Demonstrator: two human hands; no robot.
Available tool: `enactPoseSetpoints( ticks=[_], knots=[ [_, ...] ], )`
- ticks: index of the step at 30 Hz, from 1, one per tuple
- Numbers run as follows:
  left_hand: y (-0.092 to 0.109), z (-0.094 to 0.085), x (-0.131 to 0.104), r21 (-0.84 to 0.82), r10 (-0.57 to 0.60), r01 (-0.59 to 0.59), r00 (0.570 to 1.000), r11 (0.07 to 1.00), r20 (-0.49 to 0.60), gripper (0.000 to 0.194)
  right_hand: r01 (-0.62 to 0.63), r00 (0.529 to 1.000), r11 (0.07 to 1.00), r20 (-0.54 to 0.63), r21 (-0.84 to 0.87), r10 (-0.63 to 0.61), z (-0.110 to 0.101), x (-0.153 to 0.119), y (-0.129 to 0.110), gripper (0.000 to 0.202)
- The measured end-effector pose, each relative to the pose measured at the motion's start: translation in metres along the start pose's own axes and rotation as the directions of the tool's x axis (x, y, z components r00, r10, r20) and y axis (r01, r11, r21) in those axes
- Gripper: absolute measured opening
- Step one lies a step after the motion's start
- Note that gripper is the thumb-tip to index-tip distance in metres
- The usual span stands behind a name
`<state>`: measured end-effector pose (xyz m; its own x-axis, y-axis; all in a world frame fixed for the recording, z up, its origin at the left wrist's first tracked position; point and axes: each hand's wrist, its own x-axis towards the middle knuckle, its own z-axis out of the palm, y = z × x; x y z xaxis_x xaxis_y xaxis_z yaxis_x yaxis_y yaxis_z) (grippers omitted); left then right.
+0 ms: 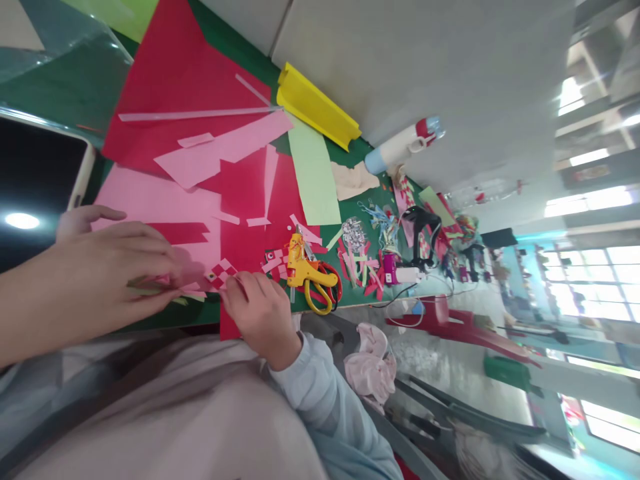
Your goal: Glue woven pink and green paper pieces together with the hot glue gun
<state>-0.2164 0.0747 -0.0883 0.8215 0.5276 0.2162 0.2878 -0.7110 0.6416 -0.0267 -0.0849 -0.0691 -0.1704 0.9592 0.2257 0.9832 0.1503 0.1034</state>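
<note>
A small red-and-pink checkered piece of woven paper [220, 274] is pinched at its right edge by my right hand [263, 313], near the table's front edge. To its left, my left hand [127, 263] is closed, palm down, with pale green paper strips [145, 287] and some pink paper showing at its fingers. Under both hands spread pink paper [150, 193] and a red sheet [243, 200]. A yellow glue gun [305, 267] lies right of my right hand, over orange-and-yellow handled scissors [320, 299]. Another pink-and-red woven piece [277, 262] sits beside the glue gun.
A phone or tablet [37, 173] lies at the left. Farther back are a yellow folded strip [317, 107], a light green sheet [314, 173] and a white-and-blue bottle [400, 145]. Paper scraps [367, 263], a purple-labelled item [390, 268] and a black stand [423, 230] stretch rightward.
</note>
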Motion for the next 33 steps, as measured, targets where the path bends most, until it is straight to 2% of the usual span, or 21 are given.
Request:
enactPoseSetpoints(
  ticks=[3, 5, 7, 9, 11, 13, 15, 17, 19, 22, 25, 27, 29, 30, 32, 33],
  knots=[
    [0.005, -0.004, 0.0, 0.031, 0.083, -0.082, 0.996, 0.996, -0.032, 0.029, -0.017, 1.0, 1.0, -0.012, 0.011, 0.017, 0.002, 0.0, -0.004, 0.014],
    [0.011, -0.007, 0.001, 0.033, 0.097, -0.095, 0.993, 0.995, -0.062, 0.03, -0.039, 0.999, 0.998, 0.015, 0.053, 0.039, 0.003, -0.001, -0.003, 0.014],
    [0.016, -0.011, 0.002, 0.012, 0.063, -0.062, 0.996, 0.998, -0.06, 0.029, -0.107, 0.993, 0.98, 0.057, 0.17, 0.099, 0.002, 0.0, -0.001, 0.015],
    [0.017, -0.013, 0.004, 0.005, 0.022, -0.022, 0.999, 1.0, -0.041, 0.026, -0.215, 0.976, 0.904, 0.071, 0.369, 0.204, 0.001, 0.001, 0.005, 0.017],
    [0.014, -0.013, 0.005, 0.017, 0.028, -0.028, 1.0, 0.999, -0.007, 0.025, -0.32, 0.936, 0.739, 0.077, 0.593, 0.344, -0.002, 0.006, 0.015, 0.019],
    [0.011, -0.012, 0.006, 0.032, 0.042, -0.043, 0.999, 0.999, 0.022, 0.027, -0.402, 0.875, 0.506, 0.156, 0.764, 0.459, -0.005, 0.013, 0.027, 0.019],
    [0.01, -0.013, 0.008, 0.056, 0.012, -0.014, 0.999, 0.998, 0.029, 0.027, -0.471, 0.82, 0.255, 0.312, 0.844, 0.48, -0.009, 0.022, 0.04, 0.019],
    [0.012, -0.015, 0.009, 0.088, 0.019, -0.022, 0.999, 0.996, 0.035, 0.025, -0.529, 0.777, 0.055, 0.457, 0.847, 0.433, -0.014, 0.031, 0.054, 0.019],
    [0.015, -0.018, 0.009, 0.113, 0.04, -0.045, 0.998, 0.993, 0.049, 0.024, -0.544, 0.771, -0.062, 0.528, 0.837, 0.357, -0.018, 0.039, 0.066, 0.018],
    [0.019, -0.021, 0.008, 0.131, 0.087, -0.091, 0.995, 0.987, 0.039, 0.026, -0.546, 0.787, -0.149, 0.565, 0.825, 0.247, -0.024, 0.047, 0.078, 0.021],
    [0.021, -0.023, 0.005, 0.121, 0.096, -0.099, 0.995, 0.988, 0.028, 0.025, -0.575, 0.794, -0.113, 0.586, 0.811, 0.163, -0.031, 0.054, 0.085, 0.021],
    [0.022, -0.025, 0.004, 0.103, 0.095, -0.097, 0.995, 0.99, 0.026, 0.022, -0.58, 0.809, 0.01, 0.574, 0.815, 0.125, -0.037, 0.059, 0.089, 0.017],
    [0.024, -0.026, 0.002, 0.086, 0.105, -0.105, 0.994, 0.991, -0.004, 0.021, -0.528, 0.847, 0.226, 0.526, 0.818, 0.078, -0.047, 0.063, 0.09, 0.011],
    [0.025, -0.026, 0.001, 0.085, 0.115, -0.112, 0.993, 0.99, -0.026, 0.022, -0.458, 0.879, 0.361, 0.475, 0.812, 0.047, -0.052, 0.065, 0.091, 0.008],
    [0.028, -0.025, -0.001, 0.101, 0.135, -0.128, 0.988, 0.987, -0.07, 0.023, -0.246, 0.939, 0.602, 0.34, 0.76, -0.046, -0.061, 0.067, 0.089, 0.009],
    [0.029, -0.024, -0.003, 0.109, 0.142, -0.132, 0.986, 0.985, -0.086, 0.023, -0.124, 0.962, 0.687, 0.257, 0.716, -0.094, -0.065, 0.067, 0.087, 0.012]
  ],
)
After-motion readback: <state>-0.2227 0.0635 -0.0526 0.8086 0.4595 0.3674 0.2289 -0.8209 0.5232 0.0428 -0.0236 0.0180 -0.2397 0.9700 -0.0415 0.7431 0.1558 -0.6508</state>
